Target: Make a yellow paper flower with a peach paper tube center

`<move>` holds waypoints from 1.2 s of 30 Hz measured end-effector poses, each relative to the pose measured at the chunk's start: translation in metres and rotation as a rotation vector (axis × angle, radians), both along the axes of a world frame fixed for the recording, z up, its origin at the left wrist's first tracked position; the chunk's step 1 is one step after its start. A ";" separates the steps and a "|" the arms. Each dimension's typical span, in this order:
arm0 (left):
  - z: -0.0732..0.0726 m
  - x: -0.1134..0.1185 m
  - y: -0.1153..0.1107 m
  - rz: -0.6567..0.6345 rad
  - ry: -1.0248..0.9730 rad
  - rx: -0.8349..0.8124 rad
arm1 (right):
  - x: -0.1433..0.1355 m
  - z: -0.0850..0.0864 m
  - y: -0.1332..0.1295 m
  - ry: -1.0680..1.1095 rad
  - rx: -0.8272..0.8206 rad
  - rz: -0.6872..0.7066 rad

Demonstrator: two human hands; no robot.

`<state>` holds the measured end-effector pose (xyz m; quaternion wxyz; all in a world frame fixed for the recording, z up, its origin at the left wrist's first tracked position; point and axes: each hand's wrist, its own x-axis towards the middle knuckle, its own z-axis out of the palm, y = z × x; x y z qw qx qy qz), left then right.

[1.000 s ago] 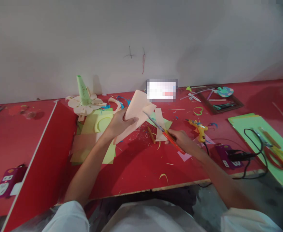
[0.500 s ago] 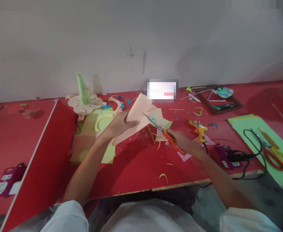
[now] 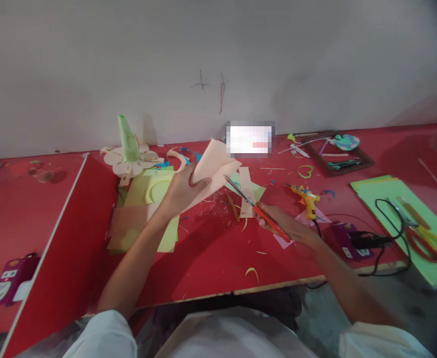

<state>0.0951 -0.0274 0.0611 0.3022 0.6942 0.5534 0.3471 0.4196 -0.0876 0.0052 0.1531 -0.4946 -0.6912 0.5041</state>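
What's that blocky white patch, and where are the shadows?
In the head view, the white patch is pixelated, so I can't tell what it is; in that view too, soft shadows fall on the wall beside the green cone and on the red table beside the left forearm; also in the head view, the scissors look slightly soft.

One head-worn view, angled forward-down; left hand (image 3: 181,193) and right hand (image 3: 280,219) seen closely from behind, above; grey wall (image 3: 218,40) faced beyond grip.

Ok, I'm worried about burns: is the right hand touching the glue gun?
Apart: the head view shows red table between the right hand and the glue gun.
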 end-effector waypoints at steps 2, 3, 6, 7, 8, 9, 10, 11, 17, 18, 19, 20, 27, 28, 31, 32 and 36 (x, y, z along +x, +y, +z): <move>0.003 0.002 -0.002 0.048 0.035 0.024 | 0.001 0.003 -0.001 -0.007 0.015 0.005; 0.003 0.003 -0.003 0.063 0.051 0.028 | 0.001 0.004 -0.002 -0.010 0.024 0.008; 0.004 0.004 -0.004 0.073 0.079 0.042 | 0.001 0.003 -0.005 -0.006 0.021 0.004; 0.003 0.005 -0.004 0.067 0.084 0.049 | 0.001 0.002 -0.006 -0.004 0.004 -0.008; 0.003 0.005 -0.004 0.061 0.088 0.055 | 0.001 0.001 -0.007 -0.003 -0.016 -0.021; 0.002 0.005 -0.004 0.060 0.093 0.059 | 0.001 -0.001 -0.008 -0.003 -0.033 -0.032; 0.002 0.005 -0.004 0.064 0.096 0.063 | 0.001 -0.002 -0.008 -0.004 -0.047 -0.042; 0.002 0.005 -0.004 0.073 0.096 0.065 | 0.000 -0.004 -0.009 -0.004 -0.060 -0.049; 0.003 0.009 -0.006 0.051 0.083 0.057 | -0.003 -0.009 -0.007 -0.008 -0.160 -0.094; 0.002 0.009 -0.006 0.040 0.080 0.056 | -0.003 -0.010 -0.006 -0.015 -0.128 -0.083; 0.002 0.010 -0.006 0.032 0.077 0.053 | -0.003 -0.010 -0.005 -0.025 -0.084 -0.062; 0.001 0.010 -0.006 0.024 0.071 0.050 | -0.003 -0.010 -0.004 -0.036 -0.039 -0.039; 0.000 0.008 -0.004 -0.021 0.000 0.021 | -0.003 -0.006 -0.002 -0.036 -0.014 -0.053; 0.000 0.008 -0.004 -0.022 -0.004 0.018 | -0.003 -0.006 -0.003 -0.036 -0.017 -0.059; 0.001 0.008 -0.004 -0.032 -0.030 0.010 | -0.004 -0.003 -0.003 -0.048 0.003 -0.059; 0.001 0.007 -0.003 -0.037 -0.043 0.006 | -0.004 -0.001 -0.003 -0.057 0.015 -0.058; 0.003 0.006 -0.004 -0.037 -0.069 -0.010 | -0.004 0.003 -0.002 -0.094 0.034 -0.054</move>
